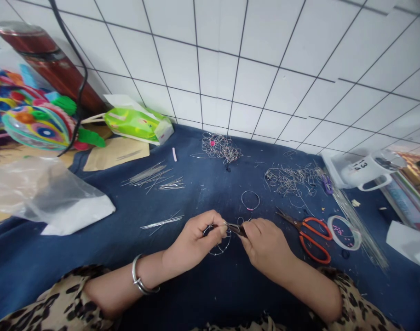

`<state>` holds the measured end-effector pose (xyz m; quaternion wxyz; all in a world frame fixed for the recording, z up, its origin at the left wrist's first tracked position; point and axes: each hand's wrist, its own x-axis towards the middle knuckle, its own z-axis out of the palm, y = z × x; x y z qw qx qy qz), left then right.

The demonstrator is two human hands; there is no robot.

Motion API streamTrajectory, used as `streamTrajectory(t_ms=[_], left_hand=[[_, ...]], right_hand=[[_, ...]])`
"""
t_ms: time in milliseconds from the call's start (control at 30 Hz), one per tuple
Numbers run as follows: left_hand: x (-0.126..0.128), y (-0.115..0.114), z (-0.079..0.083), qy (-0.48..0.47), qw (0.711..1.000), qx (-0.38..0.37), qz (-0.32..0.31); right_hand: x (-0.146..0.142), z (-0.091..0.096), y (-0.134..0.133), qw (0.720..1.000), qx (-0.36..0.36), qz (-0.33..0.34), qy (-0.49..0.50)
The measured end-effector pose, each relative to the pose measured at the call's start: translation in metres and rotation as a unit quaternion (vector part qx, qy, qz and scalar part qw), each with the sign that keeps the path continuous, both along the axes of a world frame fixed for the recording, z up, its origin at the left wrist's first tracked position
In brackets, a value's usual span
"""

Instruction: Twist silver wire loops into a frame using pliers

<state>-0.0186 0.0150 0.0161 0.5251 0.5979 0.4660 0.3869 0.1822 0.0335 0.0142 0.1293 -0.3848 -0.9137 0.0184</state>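
Observation:
My left hand (200, 233) pinches a thin wire ring (221, 252) between thumb and fingertips, and the hoop hangs below them. Pliers (238, 229) sit in my right hand (267, 243), which is closed around their handles. Their jaws meet the wire at my left fingertips; the exact bite is too small to make out. Just beyond the hands lies another wire ring (250, 201) with small pink beads. Partly behind my right hand, a small wire loop shows on the blue cloth (203, 294).
Orange-handled scissors (309, 234) and a round dish (344, 233) of pink beads lie at right. Tangled wire (292, 179) is farther back, with another tangle (221, 148) near the wall. Straight wires (149, 174) lie left, near a plastic bag (51, 193). A mug (365, 170) stands back right.

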Motion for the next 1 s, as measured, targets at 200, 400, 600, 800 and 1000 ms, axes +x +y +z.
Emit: streamTrajectory(t_ms=[200,400,600,800,1000], left_hand=[[0.0,0.006,-0.008,-0.161,0.98,-0.111,-0.032],[0.0,0.006,-0.011,-0.233,0.959,-0.156,-0.037],[-0.001,0.006,-0.009,-0.222,0.964,-0.139,-0.043],[-0.001,0.007,-0.009,-0.176,0.978,-0.109,-0.022],[-0.001,0.007,-0.008,-0.145,0.985,-0.089,-0.006]], right_hand=[[0.001,0.0,0.007,0.992,-0.11,0.022,0.058],[-0.001,0.011,0.008,0.952,-0.288,0.029,0.105],[0.001,0.011,0.011,0.927,-0.35,0.035,0.127],[0.005,0.012,0.014,0.956,-0.269,-0.008,0.114],[0.006,0.01,0.013,0.966,-0.22,-0.062,0.117]])
